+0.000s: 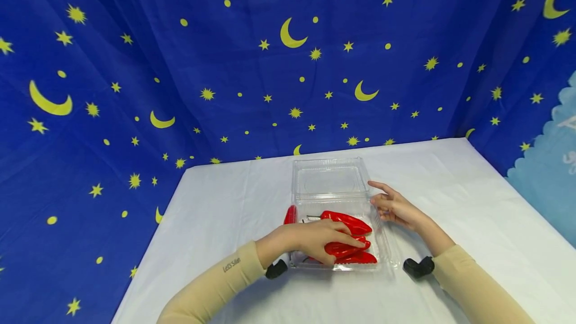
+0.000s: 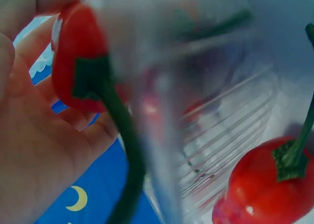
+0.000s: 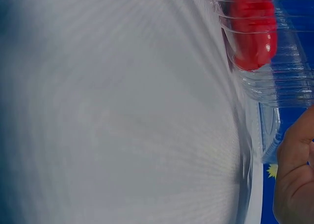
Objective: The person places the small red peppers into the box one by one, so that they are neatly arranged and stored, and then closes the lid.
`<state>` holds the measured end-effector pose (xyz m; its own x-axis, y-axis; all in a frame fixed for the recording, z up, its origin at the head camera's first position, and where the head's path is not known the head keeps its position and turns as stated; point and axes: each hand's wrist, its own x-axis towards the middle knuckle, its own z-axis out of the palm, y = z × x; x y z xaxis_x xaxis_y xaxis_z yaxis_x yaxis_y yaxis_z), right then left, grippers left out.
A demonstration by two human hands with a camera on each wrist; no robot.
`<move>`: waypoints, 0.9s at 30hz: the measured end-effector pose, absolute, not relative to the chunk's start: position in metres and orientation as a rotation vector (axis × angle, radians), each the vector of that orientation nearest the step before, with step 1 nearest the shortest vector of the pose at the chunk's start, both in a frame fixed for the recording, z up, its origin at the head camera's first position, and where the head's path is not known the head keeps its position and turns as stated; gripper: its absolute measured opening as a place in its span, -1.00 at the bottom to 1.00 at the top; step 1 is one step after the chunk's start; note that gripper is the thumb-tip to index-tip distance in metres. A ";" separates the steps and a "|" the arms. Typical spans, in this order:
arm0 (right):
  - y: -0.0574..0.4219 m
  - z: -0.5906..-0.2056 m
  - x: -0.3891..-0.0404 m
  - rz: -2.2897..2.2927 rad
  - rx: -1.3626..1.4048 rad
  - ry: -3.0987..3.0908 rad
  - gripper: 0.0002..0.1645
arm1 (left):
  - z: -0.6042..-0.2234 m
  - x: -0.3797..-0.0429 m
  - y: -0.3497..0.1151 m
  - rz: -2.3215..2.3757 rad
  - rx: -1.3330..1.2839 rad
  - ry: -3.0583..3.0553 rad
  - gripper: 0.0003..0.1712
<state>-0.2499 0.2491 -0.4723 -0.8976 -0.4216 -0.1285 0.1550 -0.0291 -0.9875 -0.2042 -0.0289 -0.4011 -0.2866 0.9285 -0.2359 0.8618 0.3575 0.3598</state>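
Note:
A clear plastic clamshell box point(image 1: 383, 246) lies on the table with its lid point(image 1: 330, 176) laid back. My left hand point(image 1: 317, 236) reaches over its left wall into the base. There it grips a red chili pepper point(image 2: 81, 30) with a green stem, thumb and fingers round its body. In the same base lie other red peppers, one at the back point(image 1: 353, 223) and one at the front point(image 1: 362, 259). Another red pepper point(image 1: 290, 215) lies outside, against the box's left side. My right hand point(image 1: 398, 210) is at the right hinge corner, index finger extended, fingertips at the plastic edge.
The table has a white cloth point(image 1: 234, 204). A blue curtain point(image 1: 252, 74) with yellow moons and stars hangs behind it and at the sides. Black wrist devices show under the left sleeve point(image 1: 211, 284) and beside the right sleeve point(image 1: 477, 284).

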 end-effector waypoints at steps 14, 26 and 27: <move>0.249 -0.472 -0.249 -1.994 -0.244 1.852 -0.16 | -0.413 -0.205 -0.025 0.184 1.574 2.285 -0.27; 0.249 -0.471 -0.249 -1.983 -0.239 1.862 -0.16 | -0.399 -0.207 -0.037 0.370 1.480 2.350 -0.31; 0.249 -0.471 -0.249 -1.982 -0.242 1.863 -0.16 | -0.394 -0.208 -0.041 0.394 1.484 2.370 -0.31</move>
